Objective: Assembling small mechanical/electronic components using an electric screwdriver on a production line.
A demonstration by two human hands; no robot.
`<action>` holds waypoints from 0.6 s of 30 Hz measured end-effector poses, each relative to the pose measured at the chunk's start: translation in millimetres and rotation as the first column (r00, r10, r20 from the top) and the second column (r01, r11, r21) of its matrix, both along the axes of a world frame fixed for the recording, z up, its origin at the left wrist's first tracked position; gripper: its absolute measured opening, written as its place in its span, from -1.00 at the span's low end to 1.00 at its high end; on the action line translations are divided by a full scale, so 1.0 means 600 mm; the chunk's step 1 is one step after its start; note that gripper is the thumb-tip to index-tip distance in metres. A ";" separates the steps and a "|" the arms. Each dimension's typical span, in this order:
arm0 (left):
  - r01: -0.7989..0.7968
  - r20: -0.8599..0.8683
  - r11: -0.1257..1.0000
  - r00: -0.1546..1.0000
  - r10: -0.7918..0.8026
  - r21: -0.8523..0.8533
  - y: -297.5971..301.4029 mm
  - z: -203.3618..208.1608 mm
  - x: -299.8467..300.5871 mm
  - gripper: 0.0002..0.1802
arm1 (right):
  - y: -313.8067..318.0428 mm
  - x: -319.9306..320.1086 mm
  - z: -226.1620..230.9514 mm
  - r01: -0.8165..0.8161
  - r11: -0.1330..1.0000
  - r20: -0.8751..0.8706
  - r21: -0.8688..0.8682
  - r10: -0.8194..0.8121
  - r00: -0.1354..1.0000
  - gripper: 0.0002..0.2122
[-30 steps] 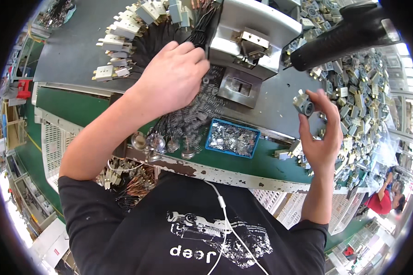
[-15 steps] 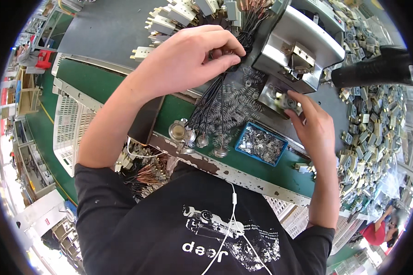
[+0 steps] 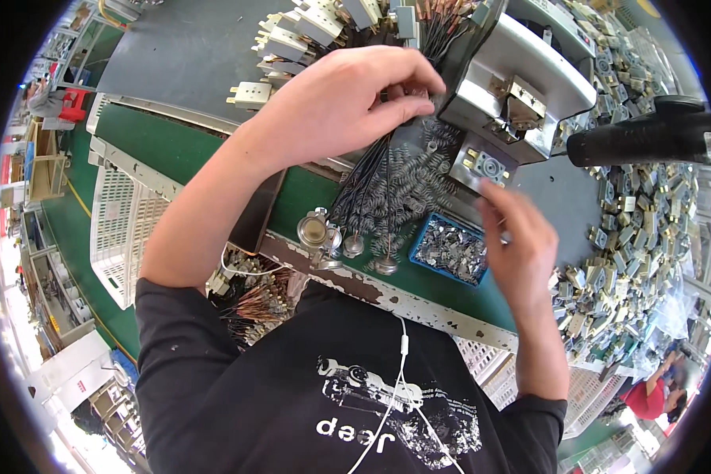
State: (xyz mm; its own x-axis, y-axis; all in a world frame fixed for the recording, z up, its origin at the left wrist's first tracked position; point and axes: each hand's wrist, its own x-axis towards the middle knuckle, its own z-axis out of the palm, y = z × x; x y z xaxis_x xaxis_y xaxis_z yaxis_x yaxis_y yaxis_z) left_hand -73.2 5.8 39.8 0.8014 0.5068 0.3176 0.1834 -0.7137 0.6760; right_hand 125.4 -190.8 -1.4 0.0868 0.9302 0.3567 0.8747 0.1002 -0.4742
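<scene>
My left hand (image 3: pixel 355 99) is over the far end of a bundle of black wires (image 3: pixel 363 174), thumb and forefinger pinched together; whatever is between them is hidden. Past its fingertips stands a metal bench press (image 3: pixel 521 87). A small grey plug part (image 3: pixel 484 164) with brass pins lies on the metal plate in front of the press. My right hand (image 3: pixel 521 245), slightly blurred, hovers just nearer than that part, beside a blue tray (image 3: pixel 412 254) of small metal pieces. Its thumb and forefinger are apart, with nothing visible between them. Loose coil springs (image 3: pixel 411 178) lie between my hands.
Round metal pieces (image 3: pixel 312 231) sit near the worn bench edge (image 3: pixel 355 286). Cream plug housings (image 3: pixel 320 28) lie at the far side. A heap of grey plug parts (image 3: pixel 628 261) covers the right side. A black cylindrical arm (image 3: pixel 640 141) juts in from the right.
My right hand has let go of the plug part, which now lies on the plate, and has drawn back toward me. My left hand has shifted slightly right, still pinched.
</scene>
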 end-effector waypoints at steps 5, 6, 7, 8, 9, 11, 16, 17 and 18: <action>0.044 -0.044 0.999 0.998 -0.044 0.001 0.004 0.008 0.015 -0.82 | 0.015 -0.109 0.021 -0.288 0.918 -0.269 -0.273 0.215 0.939 -0.62; 0.090 -0.038 0.993 0.995 -0.087 0.077 0.006 0.000 0.021 -0.84 | 0.020 -0.114 0.020 -0.309 0.895 -0.352 -0.321 0.191 0.916 -0.61; 0.104 -0.039 0.980 0.994 -0.099 0.167 0.006 -0.008 0.020 -0.84 | 0.025 -0.117 0.018 -0.351 0.864 -0.436 -0.361 0.177 0.882 -0.59; 0.119 -0.042 0.960 0.993 -0.112 0.255 0.007 -0.016 0.020 -0.85 | 0.025 -0.109 0.028 -0.358 0.863 -0.437 -0.357 0.184 0.880 -0.59; 0.114 -0.043 0.959 0.993 -0.106 0.258 0.009 -0.025 0.022 -0.85 | 0.022 -0.088 0.047 -0.312 0.871 -0.395 -0.380 0.152 0.906 -0.60; 0.162 -0.036 0.870 0.986 -0.164 0.465 0.016 -0.048 0.029 -0.84 | 0.020 -0.039 0.070 -0.228 0.896 -0.258 -0.382 0.133 0.957 -0.63; 0.183 -0.091 0.797 0.983 -0.160 0.575 0.039 -0.092 0.046 -0.83 | 0.043 -0.012 0.091 -0.110 0.926 0.057 -0.361 0.140 0.989 -0.77; 0.170 -0.079 0.800 0.985 -0.153 0.575 0.041 -0.096 0.046 -0.83 | 0.042 -0.015 0.074 -0.121 0.937 0.077 -0.327 0.154 0.985 -0.81; 0.156 -0.068 0.804 0.987 -0.144 0.574 0.044 -0.099 0.044 -0.83 | 0.038 -0.013 0.065 -0.116 0.937 0.078 -0.329 0.149 0.986 -0.81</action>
